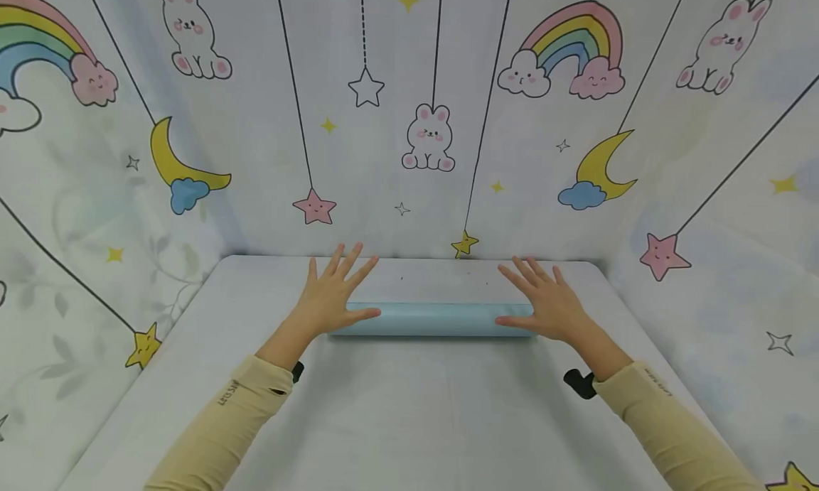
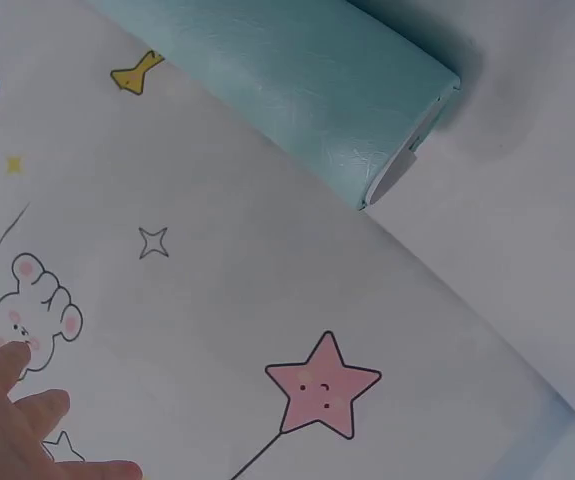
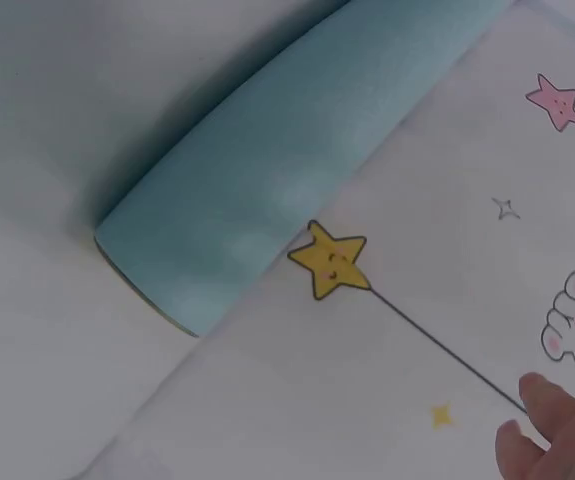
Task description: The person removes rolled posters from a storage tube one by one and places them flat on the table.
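A light blue roll (image 1: 435, 320) lies crosswise on the white table in the head view. Its left end (image 2: 397, 170) shows a hollow, pale inside in the left wrist view. The other end of the roll (image 3: 197, 220) appears in the right wrist view. My left hand (image 1: 329, 295), fingers spread and straight, is over the roll's left end, the thumb overlapping it. On the opposite side, my right hand (image 1: 550, 303) is spread over the right end, its thumb also across the roll. Neither hand has its fingers curled round anything.
The white table (image 1: 416, 420) reaches back to a patterned cloth wall (image 1: 384, 150) with printed rabbits, stars, moons and rainbows. Similar cloth covers both sides. A black device (image 1: 580, 384) sits at the right wrist, with another (image 1: 297, 371) at the left.
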A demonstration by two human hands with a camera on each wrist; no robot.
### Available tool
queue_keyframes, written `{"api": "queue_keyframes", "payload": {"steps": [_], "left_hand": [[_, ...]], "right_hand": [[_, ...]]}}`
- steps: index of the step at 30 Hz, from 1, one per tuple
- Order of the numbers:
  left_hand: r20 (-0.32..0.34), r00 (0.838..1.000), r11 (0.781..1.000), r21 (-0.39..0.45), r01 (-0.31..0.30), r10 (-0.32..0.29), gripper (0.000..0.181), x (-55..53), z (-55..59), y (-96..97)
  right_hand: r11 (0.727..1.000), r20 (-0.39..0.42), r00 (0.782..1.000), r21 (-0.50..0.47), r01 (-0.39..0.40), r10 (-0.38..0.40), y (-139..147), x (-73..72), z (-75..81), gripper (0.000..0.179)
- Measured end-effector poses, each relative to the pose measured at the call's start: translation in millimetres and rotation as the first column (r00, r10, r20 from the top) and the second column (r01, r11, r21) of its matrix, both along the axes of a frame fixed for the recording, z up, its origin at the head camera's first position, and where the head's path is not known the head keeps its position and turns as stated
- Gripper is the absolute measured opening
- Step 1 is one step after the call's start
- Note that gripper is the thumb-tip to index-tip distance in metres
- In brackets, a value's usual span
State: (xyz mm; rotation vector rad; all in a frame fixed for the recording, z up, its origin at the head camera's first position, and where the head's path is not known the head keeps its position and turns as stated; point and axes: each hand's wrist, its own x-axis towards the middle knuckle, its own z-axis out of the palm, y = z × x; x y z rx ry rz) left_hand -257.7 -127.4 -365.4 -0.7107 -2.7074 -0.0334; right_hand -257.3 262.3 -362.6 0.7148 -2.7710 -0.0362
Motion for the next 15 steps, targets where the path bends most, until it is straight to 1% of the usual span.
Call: {"api": "queue_keyframes", "payload": {"steps": [6,10,15], "left_hand": [[0.003,1.0,1.0,0.011,-0.001,0.001,0.085,-5.3,-8.3,0.3],[0.02,1.0,1.0,0.024,0.002,-0.003,0.085,-8.4,-12.9,-0.5],[0.022,1.0,0.999,0.038,0.017,-0.017,0.083,-12.1,-18.8,-1.3]], "right_hand": [[1.0,0.002,1.0,-0.01,0.004,-0.004,3,-3.9,-6.7,0.091],[1.0,-0.002,1.0,-0.021,0.002,-0.002,6,-7.6,-12.3,0.091],[1.0,0.007,1.0,-0.026,0.013,-0.013,8,-12.1,-19.5,0.091]]}}
